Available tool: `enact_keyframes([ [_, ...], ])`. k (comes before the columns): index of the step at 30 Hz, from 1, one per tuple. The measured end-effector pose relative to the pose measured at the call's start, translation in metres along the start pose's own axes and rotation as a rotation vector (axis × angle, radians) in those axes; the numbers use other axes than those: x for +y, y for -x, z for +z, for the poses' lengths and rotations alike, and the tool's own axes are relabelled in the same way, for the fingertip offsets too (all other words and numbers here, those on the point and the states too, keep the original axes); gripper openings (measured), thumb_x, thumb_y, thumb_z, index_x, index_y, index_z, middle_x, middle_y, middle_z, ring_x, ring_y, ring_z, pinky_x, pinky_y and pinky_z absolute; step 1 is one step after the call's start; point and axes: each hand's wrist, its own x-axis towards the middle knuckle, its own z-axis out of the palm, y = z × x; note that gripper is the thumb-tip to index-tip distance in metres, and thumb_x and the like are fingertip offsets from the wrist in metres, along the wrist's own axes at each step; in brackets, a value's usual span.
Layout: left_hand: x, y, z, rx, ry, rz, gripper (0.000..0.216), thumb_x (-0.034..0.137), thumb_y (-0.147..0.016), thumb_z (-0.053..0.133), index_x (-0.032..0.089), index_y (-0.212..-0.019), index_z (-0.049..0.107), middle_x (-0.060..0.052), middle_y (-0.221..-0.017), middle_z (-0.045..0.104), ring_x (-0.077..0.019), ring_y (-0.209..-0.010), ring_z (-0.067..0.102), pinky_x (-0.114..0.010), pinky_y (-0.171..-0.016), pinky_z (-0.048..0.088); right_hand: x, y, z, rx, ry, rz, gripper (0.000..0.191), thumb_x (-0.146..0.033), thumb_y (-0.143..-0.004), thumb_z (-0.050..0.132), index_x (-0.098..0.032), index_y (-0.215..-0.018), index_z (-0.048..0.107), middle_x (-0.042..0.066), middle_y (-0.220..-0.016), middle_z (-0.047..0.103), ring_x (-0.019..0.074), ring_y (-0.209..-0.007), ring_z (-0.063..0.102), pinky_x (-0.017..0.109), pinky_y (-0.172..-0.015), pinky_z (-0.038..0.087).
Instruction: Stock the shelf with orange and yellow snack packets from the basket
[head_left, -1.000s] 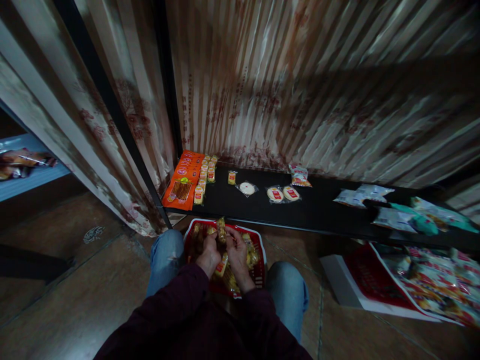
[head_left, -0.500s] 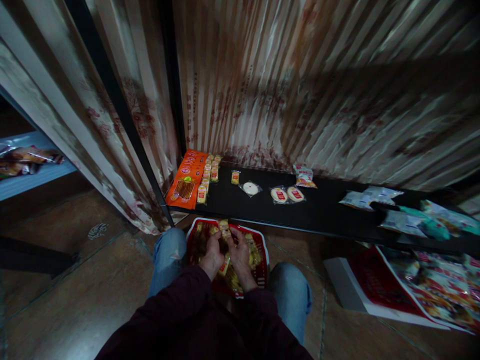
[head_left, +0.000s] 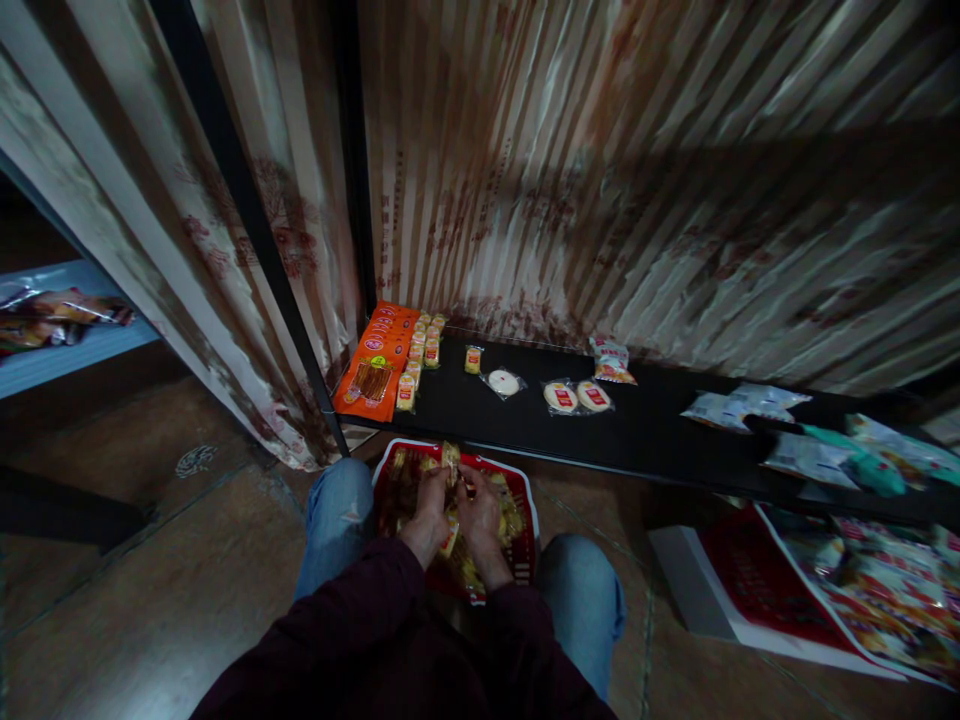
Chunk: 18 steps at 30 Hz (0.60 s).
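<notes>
Between my knees stands a red basket with a white rim, filled with small yellow wrapped snacks. Above it, my left hand and my right hand come together on one small wrapped snack, fingers closed around its lower part. Its upper end sticks out past my fingertips; the rest is hidden by them. Beyond the basket, the black shelf bears orange snack packs, with rows of small yellow packets beside them and a single yellow packet apart.
Round white packaged cakes and a white-red bag lie along the shelf, with silvery and green bags further right. Below at right is another red basket full of bags. A black post and curtain border the shelf.
The view has tilted slightly, so the shelf and its goods sit a little lower. Both hands stay over the basket, still on the wrapped snack, with only a small finger shift.
</notes>
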Motion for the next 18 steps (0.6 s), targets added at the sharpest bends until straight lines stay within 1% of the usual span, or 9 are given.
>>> enact_keyframes([
  [3,0.002,0.006,0.003,0.031,-0.028,0.036,0.017,0.002,-0.063,0.068,0.016,-0.061,0.058,0.003,-0.062,0.058,-0.0094,-0.060,0.054,-0.023,-0.072,0.041,0.001,0.001,0.002,-0.002,-0.072,0.071,0.032,-0.032,-0.078,0.046,-0.022,-0.097,0.070,0.008,-0.100,0.070,0.0223,-0.092,0.062,0.038,-0.085,0.048],
  [7,0.002,0.013,0.007,0.054,-0.036,0.071,0.018,0.000,-0.065,0.064,0.017,-0.062,0.059,0.003,-0.066,0.060,-0.0098,-0.066,0.056,-0.022,-0.076,0.041,-0.001,0.002,0.002,0.011,-0.101,0.136,0.034,-0.040,-0.080,0.047,-0.022,-0.096,0.071,0.009,-0.101,0.071,0.0241,-0.100,0.061,0.041,-0.093,0.044],
  [10,0.002,0.016,0.009,0.069,-0.033,0.111,0.021,-0.002,-0.067,0.060,0.018,-0.061,0.060,0.002,-0.068,0.061,-0.0111,-0.072,0.059,-0.022,-0.080,0.042,-0.003,0.002,0.001,-0.010,-0.151,0.179,0.036,-0.046,-0.080,0.050,-0.023,-0.097,0.070,0.009,-0.104,0.071,0.0250,-0.104,0.060,0.041,-0.095,0.043],
  [14,0.004,0.019,0.008,0.032,-0.084,0.148,0.025,-0.005,-0.068,0.055,0.018,-0.064,0.064,-0.001,-0.074,0.064,-0.0128,-0.078,0.060,-0.023,-0.084,0.042,-0.002,0.002,0.001,-0.029,-0.219,0.207,0.038,-0.048,-0.077,0.055,-0.023,-0.102,0.069,0.009,-0.110,0.070,0.0251,-0.105,0.061,0.040,-0.095,0.043],
  [18,0.006,0.020,0.006,0.020,-0.137,0.176,0.026,-0.006,-0.067,0.054,0.017,-0.066,0.066,-0.002,-0.076,0.065,-0.0132,-0.079,0.059,-0.024,-0.087,0.042,0.006,0.005,0.004,0.009,-0.246,0.267,0.042,-0.049,-0.077,0.056,-0.021,-0.106,0.069,0.011,-0.111,0.070,0.0252,-0.107,0.061,0.039,-0.094,0.044],
])
